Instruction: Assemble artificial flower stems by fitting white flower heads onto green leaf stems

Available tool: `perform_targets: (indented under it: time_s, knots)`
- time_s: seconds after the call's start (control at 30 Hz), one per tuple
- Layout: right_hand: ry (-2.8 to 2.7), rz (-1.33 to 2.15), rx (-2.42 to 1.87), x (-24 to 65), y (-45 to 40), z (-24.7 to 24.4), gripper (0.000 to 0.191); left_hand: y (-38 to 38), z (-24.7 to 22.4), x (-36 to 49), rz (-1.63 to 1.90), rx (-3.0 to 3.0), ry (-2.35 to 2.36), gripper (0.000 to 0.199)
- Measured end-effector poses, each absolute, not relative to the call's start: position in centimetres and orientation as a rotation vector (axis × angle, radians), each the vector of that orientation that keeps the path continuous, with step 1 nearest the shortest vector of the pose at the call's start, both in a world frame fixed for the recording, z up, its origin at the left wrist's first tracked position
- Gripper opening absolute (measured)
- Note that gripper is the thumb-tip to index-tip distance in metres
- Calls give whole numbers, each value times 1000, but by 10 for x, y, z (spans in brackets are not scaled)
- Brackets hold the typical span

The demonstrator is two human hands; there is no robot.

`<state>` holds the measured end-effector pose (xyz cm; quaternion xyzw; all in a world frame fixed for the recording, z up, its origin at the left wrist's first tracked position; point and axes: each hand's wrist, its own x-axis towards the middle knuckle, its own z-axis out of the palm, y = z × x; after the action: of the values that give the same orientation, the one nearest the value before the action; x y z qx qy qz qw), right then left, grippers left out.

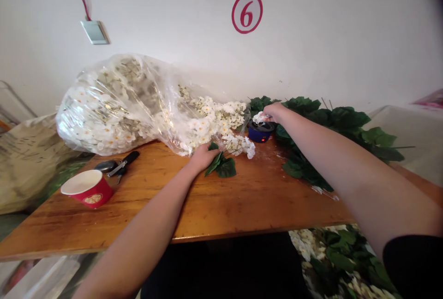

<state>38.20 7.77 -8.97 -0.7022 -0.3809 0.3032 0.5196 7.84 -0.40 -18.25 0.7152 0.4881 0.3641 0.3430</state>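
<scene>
In the head view, the left hand [204,157] lay open on the wooden table [263,197], its fingers [215,152] touching a sprig of dark green artificial leaves [224,168]. The right hand [272,112] pinched a white artificial blossom [259,117] just above a blue round container [259,134].

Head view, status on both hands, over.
Left hand on green artificial leaves. Right hand pinching white artificial flowers over blue container. Plastic bag of flowers behind.

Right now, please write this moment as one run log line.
left hand: touching artificial leaves | right hand: holds white flower, above blue round object
</scene>
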Motion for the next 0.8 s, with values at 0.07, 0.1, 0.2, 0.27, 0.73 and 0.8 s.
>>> perform_targets:
  time_s: [0.07,0.1,0.2,0.27,0.73,0.8]
  knots:
    - [-854,732,-1794,380,82,-92,20,-3,-184,79,945,1861,1277,12]
    - [-843,735,-1822,379,84,-94,19,-2,-184,79,942,1871,1279,12]
    - [-836,730,-1854,377,85,-97,19,-1,-186,78,918,1922,1269,14]
    - [-838,720,-1859,378,86,-99,20,0,-187,78,904,1954,1263,16]
    - [-849,666,-1833,386,92,-109,21,-4,-183,78,896,2026,1247,17]
    - [-847,667,-1818,386,91,-108,22,-4,-183,78,907,2014,1245,17]
